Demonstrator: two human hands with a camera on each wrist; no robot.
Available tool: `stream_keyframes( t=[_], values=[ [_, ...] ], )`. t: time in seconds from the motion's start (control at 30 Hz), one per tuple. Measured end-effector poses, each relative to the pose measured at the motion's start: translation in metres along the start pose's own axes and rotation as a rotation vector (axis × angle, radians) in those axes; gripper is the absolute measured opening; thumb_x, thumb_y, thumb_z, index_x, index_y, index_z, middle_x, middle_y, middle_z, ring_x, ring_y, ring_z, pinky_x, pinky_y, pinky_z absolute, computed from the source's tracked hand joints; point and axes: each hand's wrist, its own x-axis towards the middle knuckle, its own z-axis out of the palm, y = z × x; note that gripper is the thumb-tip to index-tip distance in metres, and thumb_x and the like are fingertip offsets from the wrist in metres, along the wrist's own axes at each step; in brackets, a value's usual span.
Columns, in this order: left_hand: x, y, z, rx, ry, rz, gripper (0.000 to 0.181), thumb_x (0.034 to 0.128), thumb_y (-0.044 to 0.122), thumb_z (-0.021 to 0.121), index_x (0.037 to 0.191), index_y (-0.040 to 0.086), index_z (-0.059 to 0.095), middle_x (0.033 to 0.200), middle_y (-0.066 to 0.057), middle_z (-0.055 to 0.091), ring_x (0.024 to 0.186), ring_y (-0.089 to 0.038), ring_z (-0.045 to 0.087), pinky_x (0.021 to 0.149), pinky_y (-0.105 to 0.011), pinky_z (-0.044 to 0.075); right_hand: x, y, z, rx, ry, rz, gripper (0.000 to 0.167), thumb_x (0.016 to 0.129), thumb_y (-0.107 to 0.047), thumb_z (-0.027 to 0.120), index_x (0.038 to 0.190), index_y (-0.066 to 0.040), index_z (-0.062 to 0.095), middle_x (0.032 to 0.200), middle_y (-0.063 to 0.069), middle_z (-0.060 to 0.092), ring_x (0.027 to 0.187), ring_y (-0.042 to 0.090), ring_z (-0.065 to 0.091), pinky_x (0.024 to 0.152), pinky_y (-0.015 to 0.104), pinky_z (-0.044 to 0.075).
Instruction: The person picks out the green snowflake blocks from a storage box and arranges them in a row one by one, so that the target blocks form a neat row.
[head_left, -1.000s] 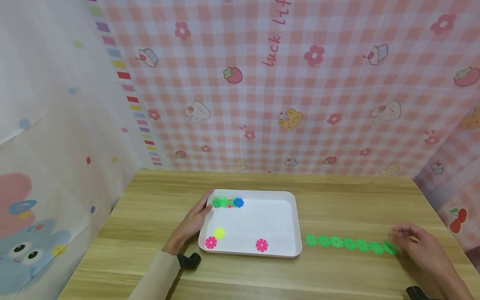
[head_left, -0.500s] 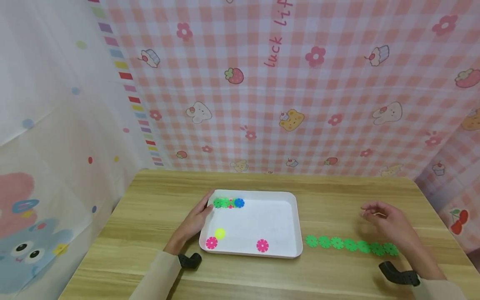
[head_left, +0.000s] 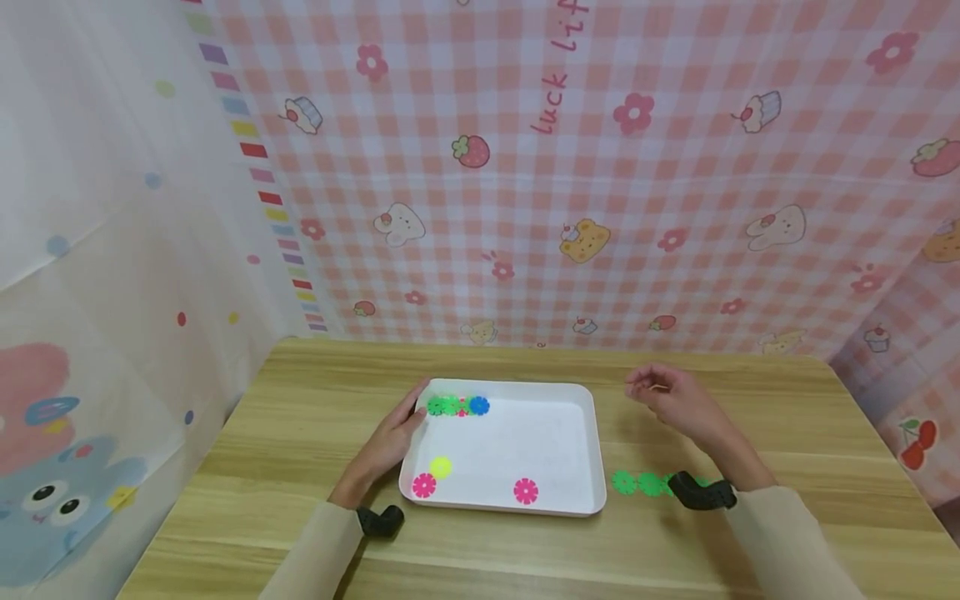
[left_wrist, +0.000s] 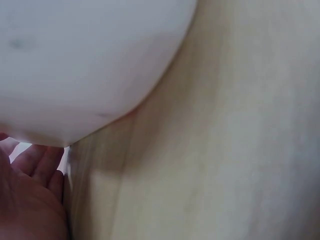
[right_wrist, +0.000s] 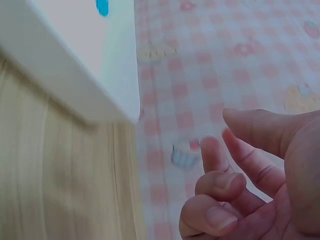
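While the left hand (head_left: 390, 439) grips the left end of the white tray (head_left: 517, 450) on the table (head_left: 300, 433), I record its long axis running sideways and the right hand (head_left: 681, 406), loosely curled and empty, apart beyond its right end.

White tray (head_left: 532, 450) flat on worktop (head_left: 525, 558). Far-left corner: green-pink disc cluster (head_left: 448, 406), blue disc (head_left: 479, 406). Near-left corner: yellow disc (head_left: 441, 467), pink disc (head_left: 424, 485). Near side: second pink disc (head_left: 526, 491). Right, outside: green disc row (head_left: 649, 484), part-hidden.

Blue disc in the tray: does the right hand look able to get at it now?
Probably yes: the right hand looks empty beside the white tray, and nothing covers the blue disc.
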Motion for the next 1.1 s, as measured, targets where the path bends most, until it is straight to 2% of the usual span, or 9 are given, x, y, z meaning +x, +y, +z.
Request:
stream_keyframes(
  t=[0.07,0.17,0.23,0.3,0.47,0.7,0.9,1.1],
  values=[
    [0.000,0.000,0.000,0.003,0.005,0.000,0.052,0.1084,0.018,0.035,0.159,0.024,0.024,0.166,0.000,0.017,0.153,-0.020,0.008,0.124,-0.044,0.006,0.010,-0.007,0.010,0.035,-0.027,-0.012,0.029,0.098,-0.022,0.062,0.115,0.001,0.059,0.100,0.011,0.060,0.075,0.017,0.052,0.056,0.026,0.044],
    [-0.001,0.000,-0.001,0.009,0.007,-0.001,0.052,0.1083,0.017,0.034,0.159,0.024,0.024,0.166,0.000,0.017,0.153,-0.020,0.008,0.124,-0.045,0.006,0.024,-0.016,0.028,0.060,-0.070,-0.041,0.025,0.098,-0.017,0.062,0.113,0.003,0.060,0.098,0.009,0.060,0.082,0.020,0.055,0.064,0.027,0.047],
    [-0.001,0.000,-0.001,0.012,0.005,-0.007,0.052,0.1085,0.018,0.034,0.159,0.025,0.024,0.166,0.001,0.016,0.153,-0.019,0.007,0.124,-0.044,0.006,0.032,-0.022,0.041,0.057,-0.100,-0.046,0.020,0.098,-0.015,0.062,0.110,0.001,0.062,0.097,0.009,0.061,0.088,0.024,0.056,0.071,0.030,0.048],
    [-0.001,0.000,-0.001,0.013,0.001,-0.010,0.052,0.1086,0.017,0.033,0.159,0.025,0.023,0.166,0.002,0.015,0.153,-0.019,0.007,0.124,-0.045,0.005,0.039,-0.027,0.054,0.037,-0.120,-0.029,0.017,0.097,-0.016,0.063,0.108,-0.002,0.064,0.096,0.008,0.061,0.088,0.024,0.055,0.072,0.031,0.048],
    [-0.002,-0.001,-0.001,0.009,-0.003,-0.010,0.052,0.1088,0.019,0.033,0.159,0.026,0.022,0.166,0.003,0.015,0.153,-0.019,0.006,0.124,-0.045,0.005,0.054,-0.039,0.089,-0.001,-0.158,0.035,0.020,0.096,-0.016,0.064,0.112,-0.005,0.067,0.093,0.007,0.060,0.076,0.021,0.051,0.057,0.026,0.043],
    [-0.002,0.000,-0.001,0.002,-0.005,-0.010,0.052,0.1089,0.019,0.033,0.159,0.025,0.022,0.166,0.003,0.015,0.153,-0.018,0.006,0.124,-0.045,0.005,0.070,-0.048,0.137,-0.032,-0.248,0.053,0.023,0.094,-0.015,0.067,0.117,-0.010,0.069,0.091,0.005,0.064,0.076,0.024,0.055,0.058,0.026,0.045],
    [-0.002,0.002,0.000,0.014,0.007,-0.004,0.052,0.1086,0.019,0.035,0.159,0.023,0.024,0.166,0.002,0.017,0.153,-0.018,0.008,0.124,-0.043,0.006,0.078,-0.048,0.161,-0.057,-0.270,0.007,0.028,0.093,-0.014,0.068,0.121,-0.010,0.069,0.090,0.003,0.067,0.076,0.019,0.055,0.061,0.026,0.047],
    [-0.001,0.001,0.001,0.014,0.012,0.018,0.052,0.1082,0.018,0.035,0.159,0.021,0.024,0.166,-0.002,0.016,0.153,-0.022,0.008,0.124,-0.046,0.006,0.085,-0.043,0.177,-0.053,-0.275,-0.042,0.033,0.091,-0.010,0.069,0.124,-0.007,0.067,0.087,0.004,0.069,0.074,0.015,0.053,0.064,0.023,0.043]
  ],
)
